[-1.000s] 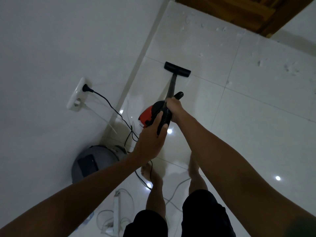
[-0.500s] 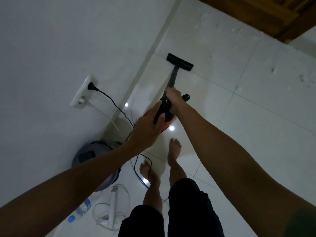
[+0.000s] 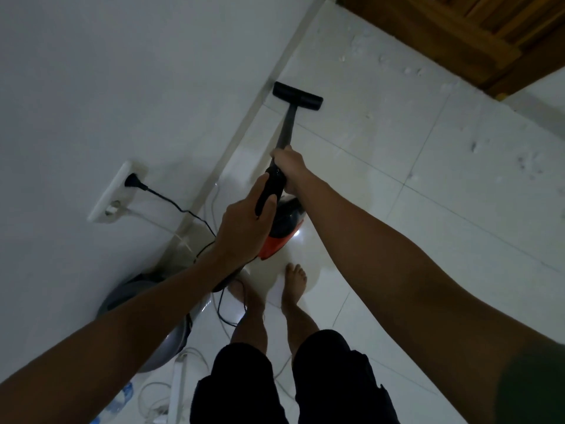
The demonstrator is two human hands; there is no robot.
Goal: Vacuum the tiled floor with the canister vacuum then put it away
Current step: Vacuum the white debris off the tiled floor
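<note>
Both hands (image 3: 244,228) (image 3: 289,166) round the vacuum wand (image 3: 286,127), nozzle (image 3: 297,96) beside skirting

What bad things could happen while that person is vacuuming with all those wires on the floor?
1. The black power cord loops on the tiled floor right beside the bare feet, so a step could snag it and cause a trip.
2. The same cord runs to the plug in the wall socket; pulling the red vacuum farther away might tug it loose.
3. Both hands, left hand and right hand, grip the wand, so catching a stumble would be harder.
</note>
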